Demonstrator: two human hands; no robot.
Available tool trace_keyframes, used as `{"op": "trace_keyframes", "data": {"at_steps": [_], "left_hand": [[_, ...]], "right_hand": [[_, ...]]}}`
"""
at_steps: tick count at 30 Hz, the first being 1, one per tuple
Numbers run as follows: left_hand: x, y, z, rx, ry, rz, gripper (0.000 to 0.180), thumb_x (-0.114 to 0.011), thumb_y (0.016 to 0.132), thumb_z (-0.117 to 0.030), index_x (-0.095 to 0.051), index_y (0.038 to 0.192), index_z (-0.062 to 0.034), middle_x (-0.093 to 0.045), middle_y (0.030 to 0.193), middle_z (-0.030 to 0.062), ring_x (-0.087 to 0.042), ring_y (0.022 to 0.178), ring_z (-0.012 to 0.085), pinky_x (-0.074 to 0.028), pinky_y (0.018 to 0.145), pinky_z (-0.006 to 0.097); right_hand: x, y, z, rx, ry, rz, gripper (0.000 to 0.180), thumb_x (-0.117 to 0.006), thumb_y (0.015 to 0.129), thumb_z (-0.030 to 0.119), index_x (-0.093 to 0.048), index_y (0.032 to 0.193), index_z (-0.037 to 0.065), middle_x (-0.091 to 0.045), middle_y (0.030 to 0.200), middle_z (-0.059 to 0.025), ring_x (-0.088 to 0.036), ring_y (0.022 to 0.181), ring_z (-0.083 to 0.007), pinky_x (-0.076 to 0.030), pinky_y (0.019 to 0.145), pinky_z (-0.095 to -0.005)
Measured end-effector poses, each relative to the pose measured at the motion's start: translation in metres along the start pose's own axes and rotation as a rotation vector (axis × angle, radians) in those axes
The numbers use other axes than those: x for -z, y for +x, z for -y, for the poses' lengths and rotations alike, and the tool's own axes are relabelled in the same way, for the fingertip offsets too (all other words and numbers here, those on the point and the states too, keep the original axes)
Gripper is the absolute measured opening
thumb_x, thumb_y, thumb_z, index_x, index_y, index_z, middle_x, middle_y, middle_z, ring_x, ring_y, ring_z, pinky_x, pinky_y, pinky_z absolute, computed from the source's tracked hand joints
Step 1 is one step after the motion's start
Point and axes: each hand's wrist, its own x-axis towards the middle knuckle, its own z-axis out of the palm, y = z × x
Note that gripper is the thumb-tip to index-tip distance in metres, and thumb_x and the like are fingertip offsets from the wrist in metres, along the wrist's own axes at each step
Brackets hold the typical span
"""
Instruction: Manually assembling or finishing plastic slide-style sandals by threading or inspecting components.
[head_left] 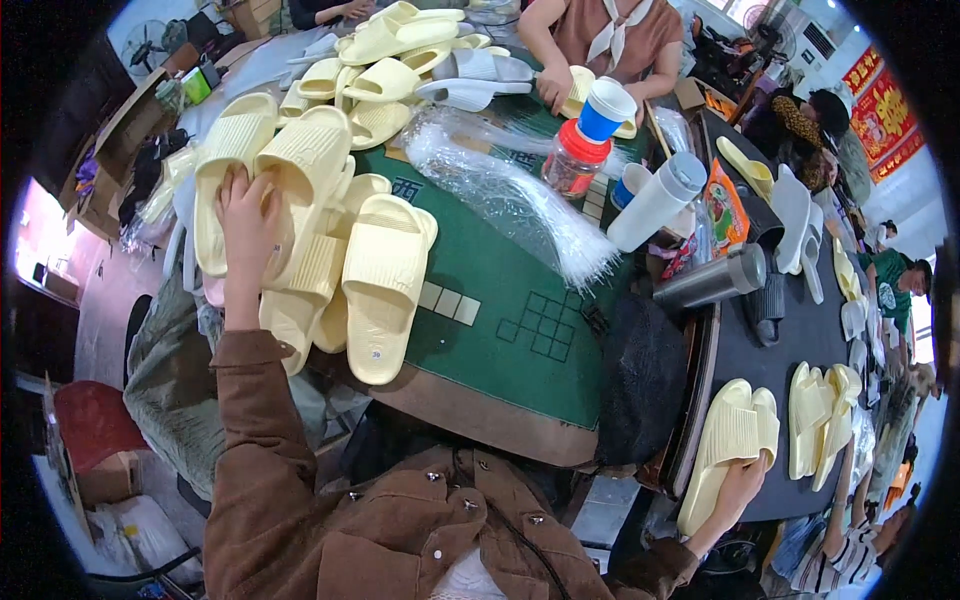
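Note:
My left hand (248, 215) reaches to the pile on the left. Its fingers are tucked into two pale yellow slippers, one (225, 165) on the outer side and another (312, 165) beside it, gripping them together. Below these lie more slippers of the same kind, among them one (385, 290) sole-down near the table edge. Away to the right, my right hand (742, 487) is closed on a pair of pale yellow slippers (722, 455) over the dark belt (760, 385). Some of its fingers are hidden inside the pair.
On the green table (460, 350) lie a bundle of clear plastic ties (520, 190), a red-lidded jar (577, 160), a white bottle (657, 200) and a steel tumbler (712, 278). Another slipper pair (823, 420) rests on the belt. Across the table, a person handles a slipper.

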Motion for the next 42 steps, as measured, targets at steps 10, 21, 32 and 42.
{"op": "trace_keyframes", "data": {"at_steps": [10,21,32,42], "left_hand": [[0.044,-0.008,-0.034,0.126,-0.127,0.232,0.033,-0.059,0.087,-0.012,-0.064,0.119,-0.0185,-0.061,0.094,0.0126,-0.054,0.089,0.0304,-0.042,0.083,0.038],[0.051,-0.044,-0.046,0.024,-0.196,0.089,0.039,-0.057,0.088,-0.010,-0.058,0.126,-0.0172,-0.058,0.117,0.0179,-0.048,0.116,0.0375,-0.037,0.099,0.042],[0.042,-0.073,-0.038,-0.035,-0.126,0.087,0.037,-0.048,0.096,-0.021,-0.054,0.129,-0.0069,-0.046,0.135,0.0197,-0.037,0.129,0.0371,-0.030,0.106,0.044],[0.003,-0.093,-0.094,-0.118,-0.302,-0.282,0.049,-0.049,0.096,-0.035,-0.046,0.134,-0.0038,-0.043,0.136,0.0214,-0.040,0.125,0.0398,-0.031,0.104,0.050]], "right_hand": [[-0.003,0.000,-0.002,0.000,-0.026,-0.023,0.044,-0.051,0.090,0.017,-0.047,0.126,-0.007,-0.053,0.122,-0.0276,-0.048,0.116,-0.0427,-0.040,0.096,-0.0435],[-0.002,0.000,0.003,-0.022,0.048,-0.011,0.035,-0.054,0.084,0.012,-0.052,0.116,-0.003,-0.057,0.106,-0.0266,-0.051,0.102,-0.0457,-0.041,0.085,-0.0469],[0.008,-0.003,0.033,-0.180,-0.051,-0.035,0.032,-0.056,0.080,0.010,-0.057,0.111,0.001,-0.062,0.105,-0.0205,-0.062,0.095,-0.0338,-0.048,0.084,-0.0427],[-0.001,-0.009,0.010,-0.067,-0.055,-0.086,0.031,-0.065,0.076,0.014,-0.059,0.104,0.001,-0.061,0.101,-0.0139,-0.059,0.097,-0.0312,-0.047,0.083,-0.0414]]}}
